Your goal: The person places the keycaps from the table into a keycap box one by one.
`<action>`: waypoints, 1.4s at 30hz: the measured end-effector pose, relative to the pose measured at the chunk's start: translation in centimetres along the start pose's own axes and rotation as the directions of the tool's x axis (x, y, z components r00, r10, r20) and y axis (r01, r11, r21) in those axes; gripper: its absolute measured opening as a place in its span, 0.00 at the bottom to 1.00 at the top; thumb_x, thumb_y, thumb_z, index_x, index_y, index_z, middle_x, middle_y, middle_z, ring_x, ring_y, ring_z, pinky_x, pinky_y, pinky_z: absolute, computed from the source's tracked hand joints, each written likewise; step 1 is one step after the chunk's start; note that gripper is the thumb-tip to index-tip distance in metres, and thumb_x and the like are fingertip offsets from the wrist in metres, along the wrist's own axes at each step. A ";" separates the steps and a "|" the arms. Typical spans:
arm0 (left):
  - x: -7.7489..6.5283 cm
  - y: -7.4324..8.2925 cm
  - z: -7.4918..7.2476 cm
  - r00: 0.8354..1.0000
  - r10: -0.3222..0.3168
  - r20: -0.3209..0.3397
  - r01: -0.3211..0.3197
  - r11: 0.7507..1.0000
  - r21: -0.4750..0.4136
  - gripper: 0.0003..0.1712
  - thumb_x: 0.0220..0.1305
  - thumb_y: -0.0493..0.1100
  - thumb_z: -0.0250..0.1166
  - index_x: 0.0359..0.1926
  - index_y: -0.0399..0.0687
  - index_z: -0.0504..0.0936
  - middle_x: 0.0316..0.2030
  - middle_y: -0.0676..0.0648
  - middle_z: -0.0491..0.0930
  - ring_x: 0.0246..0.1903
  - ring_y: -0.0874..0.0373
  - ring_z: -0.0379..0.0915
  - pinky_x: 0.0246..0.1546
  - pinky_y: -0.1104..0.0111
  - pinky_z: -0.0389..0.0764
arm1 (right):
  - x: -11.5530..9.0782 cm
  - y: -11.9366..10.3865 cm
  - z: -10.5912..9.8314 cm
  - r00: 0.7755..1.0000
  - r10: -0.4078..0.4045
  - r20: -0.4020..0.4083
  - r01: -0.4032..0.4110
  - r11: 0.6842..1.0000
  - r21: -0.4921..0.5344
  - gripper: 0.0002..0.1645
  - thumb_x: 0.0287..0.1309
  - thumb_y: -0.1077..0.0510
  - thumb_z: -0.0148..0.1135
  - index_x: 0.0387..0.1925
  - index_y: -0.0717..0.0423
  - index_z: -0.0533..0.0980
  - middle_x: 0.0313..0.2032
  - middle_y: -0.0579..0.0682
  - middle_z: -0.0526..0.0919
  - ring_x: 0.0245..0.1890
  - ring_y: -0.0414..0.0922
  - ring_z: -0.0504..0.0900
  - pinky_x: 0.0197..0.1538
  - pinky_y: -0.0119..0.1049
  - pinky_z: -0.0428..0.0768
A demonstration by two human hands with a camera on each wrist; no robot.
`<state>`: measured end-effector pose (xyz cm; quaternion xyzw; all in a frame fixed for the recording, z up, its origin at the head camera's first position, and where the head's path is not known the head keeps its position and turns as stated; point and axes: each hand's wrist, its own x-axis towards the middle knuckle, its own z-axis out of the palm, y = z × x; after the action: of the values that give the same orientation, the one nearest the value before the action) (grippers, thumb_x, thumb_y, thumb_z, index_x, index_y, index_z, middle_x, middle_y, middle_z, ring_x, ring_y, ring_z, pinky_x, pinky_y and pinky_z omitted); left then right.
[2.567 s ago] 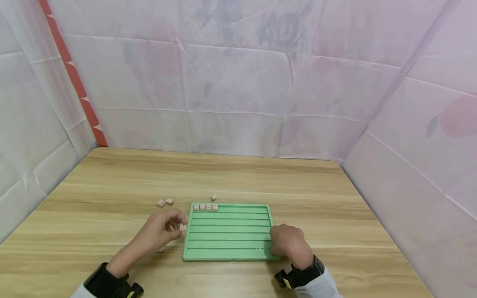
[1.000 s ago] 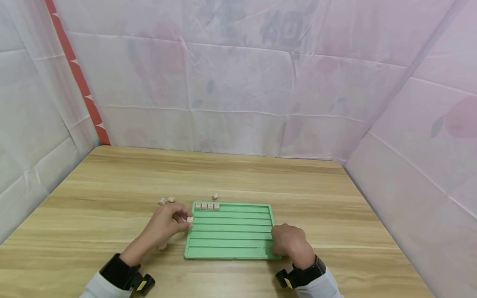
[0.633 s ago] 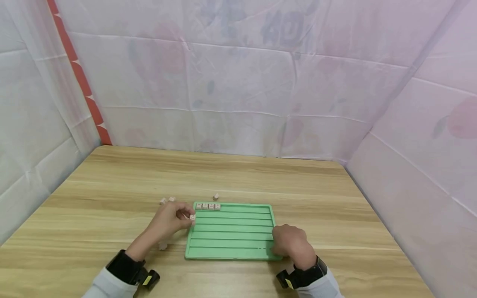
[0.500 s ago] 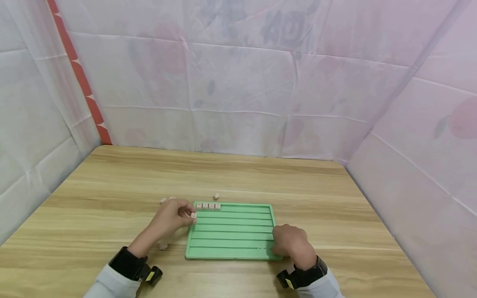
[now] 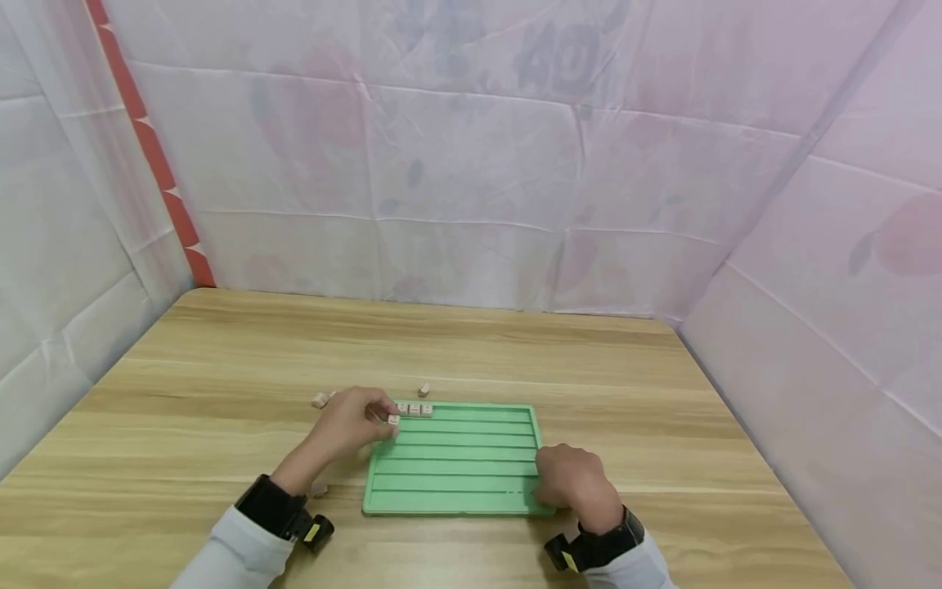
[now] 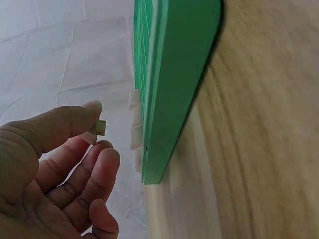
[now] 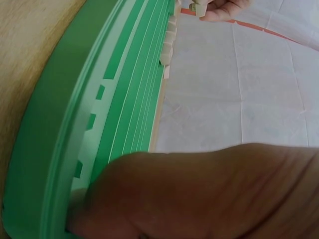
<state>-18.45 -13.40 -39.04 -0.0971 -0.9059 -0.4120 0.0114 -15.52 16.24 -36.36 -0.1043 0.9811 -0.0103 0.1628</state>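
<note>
My left hand (image 5: 347, 424) pinches a small beige letter tile (image 5: 393, 420) between thumb and fingertips, above the upper left corner of a green ridged tray (image 5: 456, 466). In the left wrist view the tile (image 6: 101, 128) sticks out past the fingertips, apart from the tray's wall (image 6: 174, 89). Several similar tiles (image 5: 415, 410) stand side by side in the tray's far row, the leftmost hidden behind my hand in the head view. My right hand (image 5: 572, 481) grips the tray's near right edge with curled fingers; its fingertips are mostly hidden.
A loose tile (image 5: 423, 390) lies just behind the tray. Others lie to the left: a tile (image 5: 320, 400) near the far side of my left hand, and a tile (image 5: 320, 491) below its wrist. Pale cloth walls (image 5: 471, 164) enclose the wooden table (image 5: 625, 384).
My left hand has carried the tile from beside the tray's left edge, rightward and away from me, over the far left corner. My right hand has stayed in place.
</note>
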 end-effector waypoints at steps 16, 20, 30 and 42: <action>1.7 0.5 0.4 1.000 0.015 0.015 -0.015 1.000 0.023 0.09 0.45 0.34 0.72 0.28 0.46 0.81 0.24 0.54 0.76 0.27 0.61 0.71 0.31 0.65 0.73 | 0.1 0.0 -0.1 1.000 -0.008 0.003 0.008 1.000 0.003 0.08 0.38 0.67 0.60 0.16 0.56 0.69 0.16 0.48 0.67 0.16 0.43 0.63 0.21 0.35 0.60; 2.1 0.9 0.7 1.000 0.022 0.019 -0.023 0.998 0.053 0.09 0.45 0.34 0.73 0.27 0.45 0.80 0.23 0.55 0.75 0.26 0.61 0.71 0.31 0.65 0.73 | 0.1 0.0 -0.1 1.000 -0.001 0.009 0.001 1.000 0.000 0.08 0.38 0.66 0.60 0.16 0.56 0.69 0.16 0.49 0.68 0.16 0.43 0.64 0.21 0.35 0.60; 2.7 1.5 1.1 0.999 0.033 0.030 -0.036 0.994 0.099 0.08 0.47 0.35 0.72 0.28 0.47 0.81 0.24 0.56 0.75 0.27 0.61 0.70 0.30 0.65 0.72 | 0.0 0.0 -0.1 1.000 -0.001 0.008 0.001 1.000 -0.006 0.08 0.38 0.66 0.60 0.16 0.56 0.69 0.16 0.49 0.69 0.17 0.44 0.64 0.21 0.35 0.61; 3.5 3.0 1.9 0.996 0.058 0.073 -0.066 0.991 0.118 0.08 0.47 0.38 0.73 0.25 0.49 0.80 0.23 0.56 0.75 0.26 0.61 0.69 0.30 0.64 0.71 | 0.0 0.1 0.0 1.000 -0.004 0.004 0.004 1.000 0.008 0.07 0.37 0.66 0.60 0.17 0.56 0.69 0.17 0.49 0.68 0.18 0.44 0.64 0.22 0.35 0.60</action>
<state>-21.22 -9.47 -37.76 -0.1386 -0.9255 -0.3524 -0.0015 -15.51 16.36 -36.34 -0.1055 0.9805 -0.0143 0.1652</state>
